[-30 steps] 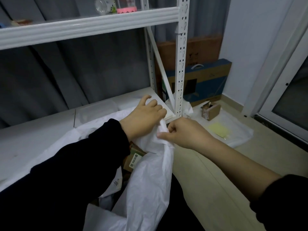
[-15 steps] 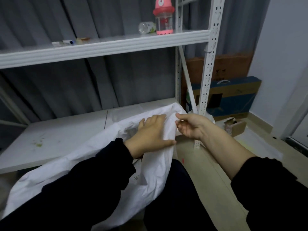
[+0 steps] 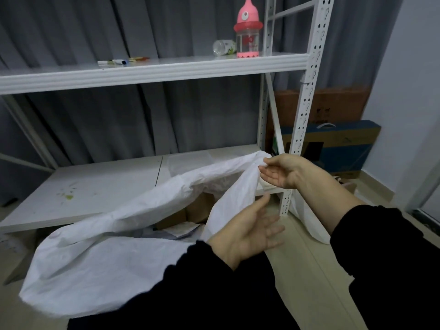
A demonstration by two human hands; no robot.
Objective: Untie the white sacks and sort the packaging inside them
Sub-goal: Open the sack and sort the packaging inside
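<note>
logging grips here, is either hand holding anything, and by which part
The right hand pinches the white sack at the rim of its open mouth. The left hand is open, holding nothing.

I get only a sliver of what lies in the white sack [image 3: 119, 246]: its folds cover all but a corner of a brown carton [image 3: 190, 211] and some crumpled papers [image 3: 183, 231] whose print I cannot read, and the dark sleeve [image 3: 190, 294] at the bottom of the frame hides its near edge. The left hand [image 3: 247, 234] is smeared, its fingers [image 3: 273, 225] running together, so I cannot tell whether it touches the sack. At upper centre, the small items [image 3: 121, 61] on the shelf [image 3: 154, 70] are too small to name.
</note>
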